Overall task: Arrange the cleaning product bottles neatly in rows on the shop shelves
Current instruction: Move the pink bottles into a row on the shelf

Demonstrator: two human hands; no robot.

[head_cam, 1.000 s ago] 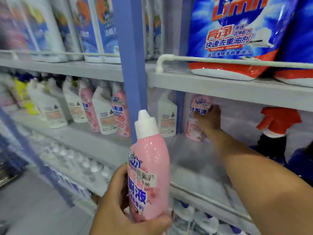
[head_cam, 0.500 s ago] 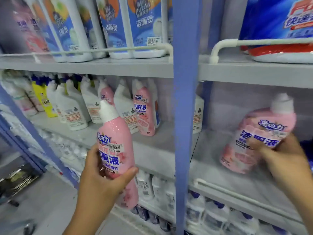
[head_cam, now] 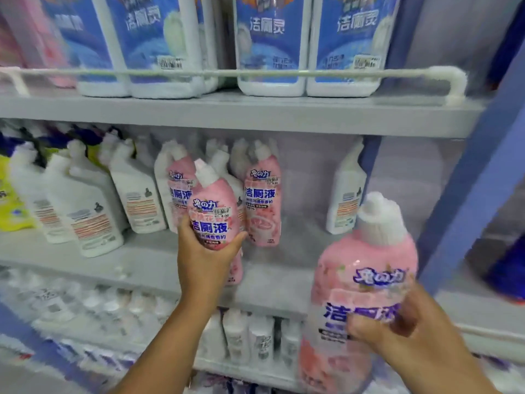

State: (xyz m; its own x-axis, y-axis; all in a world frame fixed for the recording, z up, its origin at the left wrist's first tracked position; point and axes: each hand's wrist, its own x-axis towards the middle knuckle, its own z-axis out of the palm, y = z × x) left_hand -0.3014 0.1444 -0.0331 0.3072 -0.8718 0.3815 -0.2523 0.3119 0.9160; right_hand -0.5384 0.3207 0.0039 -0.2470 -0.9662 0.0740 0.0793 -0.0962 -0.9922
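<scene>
**Two pink bottles in hand at the middle shelf**

At the middle shelf, the left hand is gripping a pink bottle upright, cap tilting slightly left, in front of two standing pink bottles. Nearer the camera, the right hand is curling round a second pink bottle, long axis vertical, white cap up. White bottles are filling the shelf's left side.

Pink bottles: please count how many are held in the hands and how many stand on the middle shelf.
Pink bottle in the left hand: 1
Pink bottle in the right hand: 1
Pink bottles standing on the middle shelf: 2
Total: 4
</scene>
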